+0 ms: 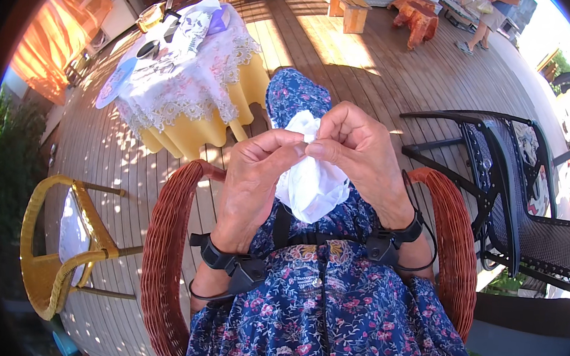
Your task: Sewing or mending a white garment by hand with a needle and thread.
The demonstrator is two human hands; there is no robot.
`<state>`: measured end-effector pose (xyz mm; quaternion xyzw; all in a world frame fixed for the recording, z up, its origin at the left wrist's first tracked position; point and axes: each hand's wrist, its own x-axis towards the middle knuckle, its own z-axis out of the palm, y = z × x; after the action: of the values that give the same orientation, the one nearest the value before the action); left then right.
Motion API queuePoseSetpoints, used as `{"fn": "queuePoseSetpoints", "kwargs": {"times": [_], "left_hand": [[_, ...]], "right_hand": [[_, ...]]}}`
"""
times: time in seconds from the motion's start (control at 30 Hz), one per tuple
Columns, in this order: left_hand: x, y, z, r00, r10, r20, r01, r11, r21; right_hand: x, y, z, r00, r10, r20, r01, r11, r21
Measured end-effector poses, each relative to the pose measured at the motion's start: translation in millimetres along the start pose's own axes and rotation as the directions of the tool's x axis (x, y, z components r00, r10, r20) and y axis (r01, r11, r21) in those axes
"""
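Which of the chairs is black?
The mesh chair at far right; the yellow chair stands at far left, and the reddish-brown wicker chair is occupied.

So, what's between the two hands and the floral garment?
White crumpled material, pinched by left hand and right hand, hides part of the floral garment in the head view.

Sunlight [337, 43] dapples the brown plank floor [381, 91] around the lace-covered counter [197, 96]. Left of the counter hangs an orange curtain [60, 36]; a yellow wicker chair [38, 275] stands nearer than the counter, and a wooden stool [350, 9] and black mesh chair [557, 246] stand to its right.
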<state>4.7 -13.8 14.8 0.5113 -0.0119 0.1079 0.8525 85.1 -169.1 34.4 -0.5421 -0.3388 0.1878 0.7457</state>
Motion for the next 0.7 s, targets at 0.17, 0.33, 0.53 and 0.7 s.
{"fn": "queuePoseSetpoints", "kwargs": {"times": [0.17,0.33,0.53,0.7], "left_hand": [[3.5,-0.7,9.5,0.991,0.107,-0.086,-0.095,0.986,0.136],[4.5,-2.0,17.3,0.968,0.220,-0.116,-0.148,0.883,0.445],[2.3,-0.9,12.2,0.933,0.345,-0.107,-0.227,0.791,0.568],[14.5,-2.7,17.4,0.929,0.354,-0.107,-0.245,0.807,0.538]], "right_hand": [[3.9,-2.8,3.4,0.960,-0.279,-0.031,0.228,0.839,-0.495],[-6.1,-4.8,8.0,0.921,-0.374,0.104,0.298,0.507,-0.809],[-1.7,-2.9,12.8,0.894,-0.408,0.187,0.374,0.447,-0.812],[0.3,-2.5,5.9,0.889,-0.414,0.197,0.367,0.385,-0.847]]}}
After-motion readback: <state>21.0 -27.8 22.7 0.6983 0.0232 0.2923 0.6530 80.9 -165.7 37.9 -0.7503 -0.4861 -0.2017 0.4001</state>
